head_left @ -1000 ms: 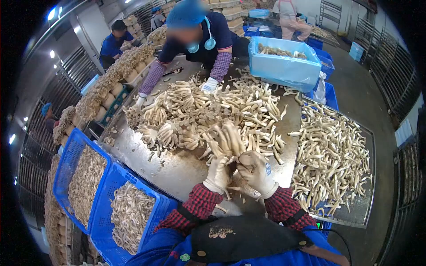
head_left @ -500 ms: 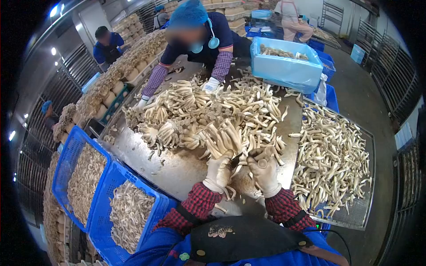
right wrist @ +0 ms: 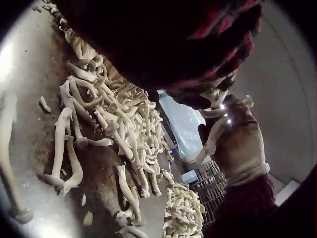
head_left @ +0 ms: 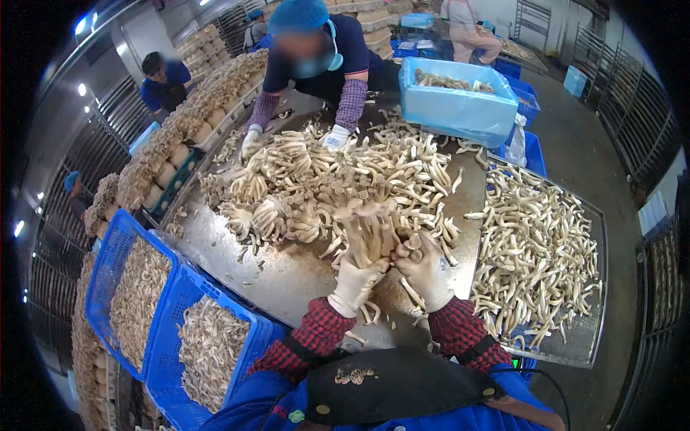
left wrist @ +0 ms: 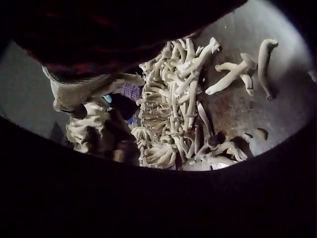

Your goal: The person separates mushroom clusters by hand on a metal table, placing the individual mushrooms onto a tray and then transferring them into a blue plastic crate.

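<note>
In the head view, my gloved left hand [head_left: 356, 284] grips the base of an upright mushroom cluster [head_left: 371, 231], its caps pointing away from me. Close beside it, my gloved right hand [head_left: 425, 274] is curled round a few mushrooms, with brown caps [head_left: 412, 244] showing at its fingers. Beyond both hands spreads a large heap of mushrooms [head_left: 309, 172] on the metal table [head_left: 280, 284]. Loose stems [right wrist: 60, 144] lie on the metal in the right wrist view. The left wrist view shows the heap [left wrist: 176, 94] and part of a glove; fingertip contact there is too dark to tell.
A mesh tray of separated mushrooms [head_left: 539, 251] stands at the right. Blue crates [head_left: 237, 323] with trimmings are at the lower left. A lined blue box [head_left: 460, 108] sits at the back right. Across the table, another person [head_left: 352, 43] has both hands at the heap.
My hands have come together again after parting slightly, and the dark item between them is now hidden. The cluster stands more upright. The person opposite has drawn one hand back from the table's left edge.
</note>
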Demonstrator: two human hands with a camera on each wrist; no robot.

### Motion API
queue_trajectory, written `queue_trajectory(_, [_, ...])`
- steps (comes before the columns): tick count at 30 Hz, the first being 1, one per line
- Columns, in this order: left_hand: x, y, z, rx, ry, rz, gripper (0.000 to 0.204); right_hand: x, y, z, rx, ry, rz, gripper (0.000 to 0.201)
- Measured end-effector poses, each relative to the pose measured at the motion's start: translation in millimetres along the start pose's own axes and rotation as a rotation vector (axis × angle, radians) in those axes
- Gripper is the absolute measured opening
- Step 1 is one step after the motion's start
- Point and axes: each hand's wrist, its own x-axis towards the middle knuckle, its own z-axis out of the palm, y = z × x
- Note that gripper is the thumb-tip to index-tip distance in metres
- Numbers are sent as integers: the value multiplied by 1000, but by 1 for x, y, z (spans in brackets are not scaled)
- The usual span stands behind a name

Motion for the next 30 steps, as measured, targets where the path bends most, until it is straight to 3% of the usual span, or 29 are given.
queue_trajectory(2, [0, -3, -2, 92, -25, -49, 49, 9, 27, -8, -274, 103, -173, 46])
queue_trajectory(3, [1, 0, 3, -75, -43, -15, 47, 1, 8, 3, -105, 116, -90, 51])
queue_trajectory(6, [3, 8, -1, -236, 7, -64, 45, -5, 10, -1, 110, 170, -54, 56])
queue_trajectory(8, [7, 10, -7, -202, -29, 21, 45, -4, 1, -4, 120, 214, -43, 58])
queue_trajectory(10, [2, 14, -11, -160, -158, -114, 48, 2, -6, -15, -567, 96, -116, 53])
queue_trajectory(11, [3, 13, -9, -140, -170, -213, 73, 4, -11, -16, -479, 10, -91, 48])
queue_trajectory(12, [3, 10, -9, -140, -169, -214, 73, 1, -21, -9, -479, 10, -89, 48])
queue_trajectory(14, [2, -2, -13, -223, -179, -153, 73, -4, -35, 2, -111, 18, 130, 34])
queue_trajectory(15, [3, -4, -17, -276, -206, -200, 68, -3, -33, 0, 29, 18, 128, 32])
queue_trajectory(16, [4, -7, -24, -276, -204, -197, 68, -4, -32, 0, 28, 15, 128, 32])
queue_trajectory(18, [6, -4, -29, -513, -53, -367, 62, -5, -30, 0, 54, 84, -46, 27])
queue_trajectory(20, [2, 1, -15, -472, -34, -278, 54, -5, -23, -1, 14, 80, -43, 27])
queue_trajectory(22, [2, 0, -10, -147, -147, -98, 55, -4, -23, 4, -63, 71, -36, 25])
queue_trajectory(23, [-2, -1, -10, -17, -143, -147, 60, -7, -26, 5, -115, 16, 35, 27])
queue_trajectory(26, [0, -1, -14, -2, -125, -280, 65, -3, -34, 4, -252, -16, 121, 28])
queue_trajectory(27, [0, -1, -11, -71, -176, -171, 58, 1, -32, 1, -242, -86, 39, 26])
queue_trajectory(28, [1, 0, -11, -71, -177, -169, 58, -1, -31, 2, -243, -87, 37, 26])
queue_trajectory(30, [2, -2, -13, -569, -37, -310, 48, -9, -31, 6, 74, 45, 23, 26])
